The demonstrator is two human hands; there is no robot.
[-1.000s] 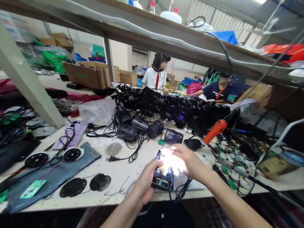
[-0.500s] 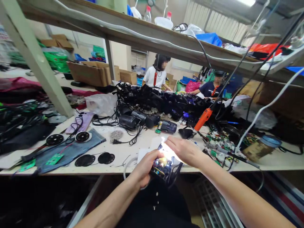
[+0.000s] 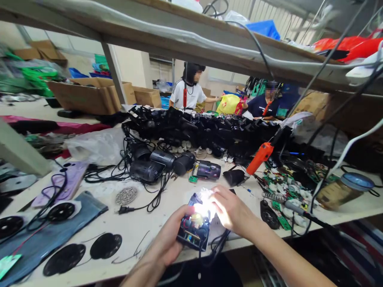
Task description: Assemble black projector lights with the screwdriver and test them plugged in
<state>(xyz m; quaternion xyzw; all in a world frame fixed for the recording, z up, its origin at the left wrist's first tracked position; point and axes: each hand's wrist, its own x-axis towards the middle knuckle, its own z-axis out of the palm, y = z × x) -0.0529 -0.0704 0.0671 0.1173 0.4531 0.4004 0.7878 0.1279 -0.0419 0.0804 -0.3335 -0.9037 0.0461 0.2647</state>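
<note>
My left hand (image 3: 170, 236) is wrapped round the side of an open black electronic device (image 3: 191, 236), tilted above the table's front edge. Inside its housing I see wires, round parts and small components. A glaring white light (image 3: 203, 199) shines from its upper end and washes out the detail there. At that end my right hand (image 3: 235, 209) has its fingers bent together; whatever they pinch is lost in the glare. A black cord (image 3: 220, 242) hangs beside the device.
An orange electric screwdriver (image 3: 259, 158) hangs at the right, near loose circuit boards and a jar (image 3: 344, 191). Black cylindrical housings (image 3: 146, 170) lie behind my hands. Speaker discs (image 3: 106, 246) and a screw dish (image 3: 126, 196) are left. Two people work beyond the black heap (image 3: 191, 129).
The view has shifted closer to the table. The device now shows more of its inside, and my right hand has drawn slightly aside from it. A yellow bag has appeared between the people.
</note>
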